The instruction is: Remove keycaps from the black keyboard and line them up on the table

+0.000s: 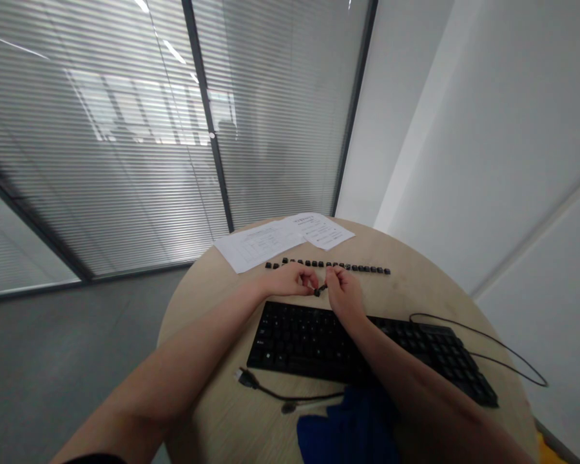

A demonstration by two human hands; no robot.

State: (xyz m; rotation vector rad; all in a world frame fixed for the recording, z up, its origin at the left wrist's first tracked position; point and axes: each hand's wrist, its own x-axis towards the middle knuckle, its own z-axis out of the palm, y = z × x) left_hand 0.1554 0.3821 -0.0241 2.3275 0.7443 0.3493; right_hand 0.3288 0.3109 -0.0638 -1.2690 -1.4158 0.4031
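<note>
Both hands are over the table just beyond a black keyboard (304,341). My left hand (292,279) has curled fingers, with its fingertips beside a small black piece (318,292) that looks like a keycap. My right hand (344,290) pinches a thin dark item (323,287) whose end meets that small piece; its exact shape is too small to tell. Behind the hands runs a row of small black keycaps (367,269), partly hidden by my fingers. My right forearm crosses above the keyboard and covers part of its keys.
Printed papers (261,243) lie at the far edge of the round wooden table (415,270). Nearer me are a USB plug and cable (248,378), a small brush-like item (314,404) and blue cloth (348,432). The keyboard's black cable (493,338) loops on the right.
</note>
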